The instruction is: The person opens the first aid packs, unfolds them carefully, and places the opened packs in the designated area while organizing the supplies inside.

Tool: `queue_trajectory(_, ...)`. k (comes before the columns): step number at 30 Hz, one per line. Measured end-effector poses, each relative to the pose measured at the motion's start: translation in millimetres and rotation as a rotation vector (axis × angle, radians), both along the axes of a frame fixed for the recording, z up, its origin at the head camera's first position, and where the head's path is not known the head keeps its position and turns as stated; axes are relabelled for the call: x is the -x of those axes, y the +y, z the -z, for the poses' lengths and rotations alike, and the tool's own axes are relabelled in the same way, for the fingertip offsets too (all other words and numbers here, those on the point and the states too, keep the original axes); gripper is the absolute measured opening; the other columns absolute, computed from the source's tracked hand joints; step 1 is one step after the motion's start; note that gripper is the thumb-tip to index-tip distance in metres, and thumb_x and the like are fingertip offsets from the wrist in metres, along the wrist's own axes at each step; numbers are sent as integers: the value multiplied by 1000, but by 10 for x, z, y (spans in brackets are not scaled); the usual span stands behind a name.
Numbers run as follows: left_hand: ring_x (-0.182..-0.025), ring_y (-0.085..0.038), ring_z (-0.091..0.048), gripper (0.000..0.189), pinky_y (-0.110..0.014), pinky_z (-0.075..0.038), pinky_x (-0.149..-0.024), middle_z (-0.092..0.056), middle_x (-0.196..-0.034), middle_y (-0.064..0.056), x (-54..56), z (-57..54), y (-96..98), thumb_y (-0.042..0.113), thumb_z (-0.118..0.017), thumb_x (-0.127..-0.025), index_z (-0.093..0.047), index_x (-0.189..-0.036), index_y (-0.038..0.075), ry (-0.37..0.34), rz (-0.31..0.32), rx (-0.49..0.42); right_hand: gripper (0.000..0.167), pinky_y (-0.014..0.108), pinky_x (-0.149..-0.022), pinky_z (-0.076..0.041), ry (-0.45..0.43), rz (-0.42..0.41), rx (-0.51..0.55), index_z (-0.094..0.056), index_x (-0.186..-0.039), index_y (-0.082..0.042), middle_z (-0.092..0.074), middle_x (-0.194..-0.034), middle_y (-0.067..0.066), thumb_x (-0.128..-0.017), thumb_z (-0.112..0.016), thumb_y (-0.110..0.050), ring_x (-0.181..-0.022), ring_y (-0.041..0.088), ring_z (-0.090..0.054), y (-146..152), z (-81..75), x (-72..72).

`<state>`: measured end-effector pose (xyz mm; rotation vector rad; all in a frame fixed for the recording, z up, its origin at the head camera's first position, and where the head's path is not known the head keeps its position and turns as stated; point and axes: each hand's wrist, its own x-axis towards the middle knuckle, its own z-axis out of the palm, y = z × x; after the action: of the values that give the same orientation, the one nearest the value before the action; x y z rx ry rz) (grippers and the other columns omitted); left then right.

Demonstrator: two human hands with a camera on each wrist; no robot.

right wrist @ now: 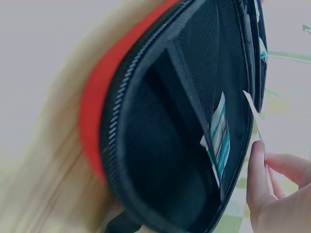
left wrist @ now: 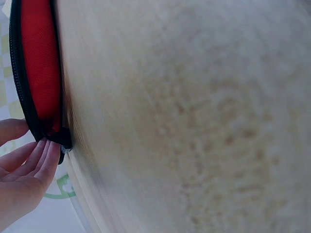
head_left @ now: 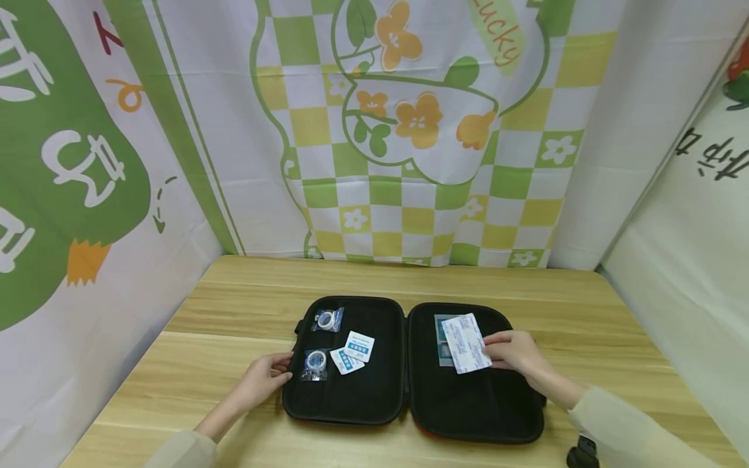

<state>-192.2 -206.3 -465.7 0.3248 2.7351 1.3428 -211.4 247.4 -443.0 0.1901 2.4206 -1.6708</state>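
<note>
A black-lined zip case (head_left: 374, 406) with a red outer shell lies spread apart on the table. My left hand (head_left: 257, 383) grips its left edge, fingers on the rim beside a black strap (left wrist: 64, 138) in the left wrist view. Between the thumb and fingers of my right hand (head_left: 517, 354) is a flat white printed packet (head_left: 466, 348), held over the case's right half. Partly under it shows a clear-and-teal packet (head_left: 443, 325), tucked in a pocket in the right wrist view.
The left half holds two wrapped white tape rolls (head_left: 336, 320) and a few small white-and-blue sachets (head_left: 359, 346). A wooden table (head_left: 234, 305) bears the case. Patterned curtains (head_left: 386, 221) hang behind and at both sides. A black object (head_left: 582, 453) lies near the right sleeve.
</note>
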Motion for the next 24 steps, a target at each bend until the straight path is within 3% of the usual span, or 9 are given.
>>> queue_trajectory(3, -86, -29, -58, 36, -32, -51, -73, -60, -95, -20, -7, -7, 2, -7, -56, -78, -48, -112, -18, -4, -5, 0, 37, 28, -61, -53, -18, 11, 17, -57, -100, 14, -63, -81, 9, -73, -67, -9, -68, 13, -61, 131, 40, -7)
queue_trajectory(6, -86, -29, -58, 36, -32, -51, -73, -60, -95, -19, -10, -14, 7, -7, -56, -78, -49, -112, -18, -6, -7, -1, 35, 30, -60, -54, -12, -14, -18, -55, -99, 19, -64, -79, 11, -75, -64, -6, -67, 15, -61, 177, -78, -102)
queue_trajectory(13, -85, -28, -58, 37, -32, -51, -73, -60, -94, -18, -17, -16, 16, -7, -56, -77, -49, -112, -18, -14, -14, -2, 30, 28, -57, -53, -42, 23, -103, -50, -99, 24, -63, -73, 13, -80, -56, 2, -63, 15, -60, 218, -319, -302)
queue_trajectory(24, -85, -29, -58, 37, -32, -51, -73, -60, -95, -19, -9, -5, 12, -8, -56, -77, -48, -112, -18, -8, -15, -15, 24, 27, -54, -53, -24, -4, -177, -51, -92, 26, -63, -71, 16, -76, -55, 9, -60, 15, -59, 437, -267, -432)
